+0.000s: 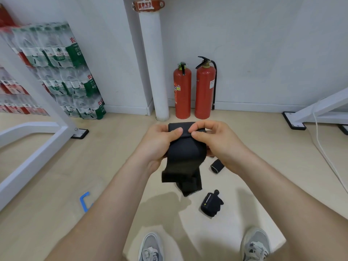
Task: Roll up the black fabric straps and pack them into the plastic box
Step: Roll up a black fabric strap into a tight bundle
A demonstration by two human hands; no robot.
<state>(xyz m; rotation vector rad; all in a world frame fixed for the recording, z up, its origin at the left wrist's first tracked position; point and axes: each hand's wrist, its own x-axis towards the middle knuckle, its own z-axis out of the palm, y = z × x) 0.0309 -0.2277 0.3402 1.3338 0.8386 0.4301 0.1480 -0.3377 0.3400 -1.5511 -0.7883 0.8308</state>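
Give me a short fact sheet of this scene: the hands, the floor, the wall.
Left hand: grips the black strap, thumb on top
Right hand: pinches the same strap's rolled top edge
Strap state: partly rolled, held above the floor, loose end hanging
Floor: two rolled straps lying right of the held one
Wall: two red fire extinguishers; bottled water packs stacked at left
Blue piece: beside the left forearm, mostly hidden; cannot tell what it is

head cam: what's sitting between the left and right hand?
The black strap. Left hand and right hand both pinch its top edge, thumbs close together, and its loose tail hangs below them. This shows in the head view.
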